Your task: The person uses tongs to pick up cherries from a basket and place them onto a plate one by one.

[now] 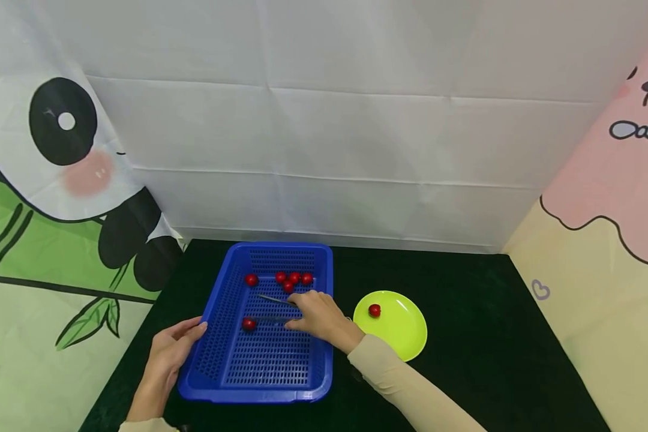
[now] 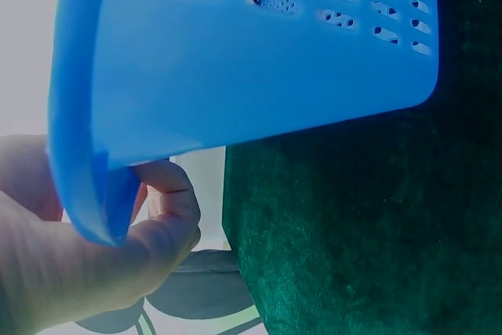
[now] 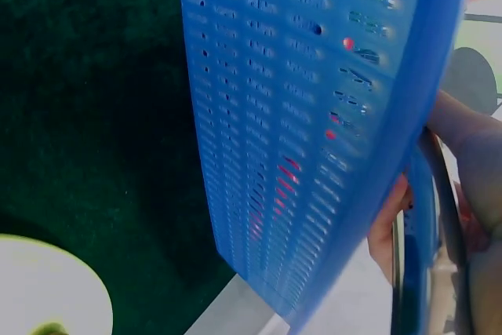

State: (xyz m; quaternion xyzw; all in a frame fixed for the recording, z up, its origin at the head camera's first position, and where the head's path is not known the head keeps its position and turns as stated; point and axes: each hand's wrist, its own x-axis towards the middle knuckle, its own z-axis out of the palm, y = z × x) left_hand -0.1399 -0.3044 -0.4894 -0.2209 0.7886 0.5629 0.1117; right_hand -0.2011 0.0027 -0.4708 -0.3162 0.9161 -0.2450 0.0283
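My left hand [image 1: 168,353] grips the left rim of a blue perforated plastic basket [image 1: 278,393]; in the left wrist view its thumb and fingers curl round the rim. My right hand [image 1: 324,318] reaches over the basket's right side and holds a pair of metal tongs [image 1: 275,300]. The tongs' arms stand apart, pointing left. Near the tip of the lower arm lies one small red fruit like a cherry tomato [image 1: 249,324]; I cannot tell whether they touch. Farther back in the basket lie another red fruit [image 1: 251,280] and a cluster of several more [image 1: 294,278].
Right of the basket sits a yellow-green plate [image 1: 405,336] with one red fruit [image 1: 375,310] on it. Dark green cloth [image 1: 480,360] covers the table. A white sheet [image 1: 329,138] hangs behind, with printed cartoon panels at both sides.
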